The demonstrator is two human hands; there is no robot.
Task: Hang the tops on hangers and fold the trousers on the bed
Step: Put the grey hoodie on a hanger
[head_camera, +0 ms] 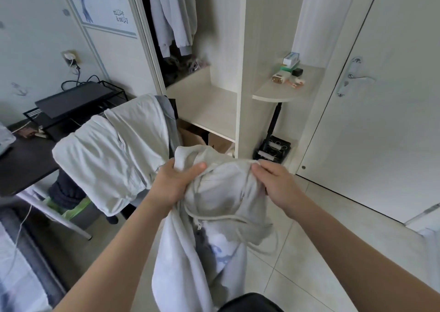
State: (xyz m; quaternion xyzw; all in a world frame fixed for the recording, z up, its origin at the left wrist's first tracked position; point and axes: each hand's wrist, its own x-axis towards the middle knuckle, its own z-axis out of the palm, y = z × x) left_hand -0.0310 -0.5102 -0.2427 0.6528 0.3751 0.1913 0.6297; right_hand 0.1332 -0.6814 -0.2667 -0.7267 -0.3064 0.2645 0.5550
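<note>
A bedroom in a home is shown. An open wardrobe (240,73) with grey tops (173,14) hung inside is seen beside a white door (392,121). A chair (171,111) draped with pale clothes (114,149) is set at the dark table (21,164) edge, and a bed (14,264) is glimpsed above the tiled floor (321,252).

The hoodie (221,192) you hold is soft, matt, pale grey cloth, with a woven cord drawstring (221,217) and a small metal zip pull (198,227). Left of centre, the draped garments (107,159) are dull, creased pale cloth. At upper centre, the wardrobe shelf (209,107) looks like smooth wood-grain board. At lower right, the floor tiles (297,283) are glossy. At right, the door handle (359,77) is bright metal.
</note>
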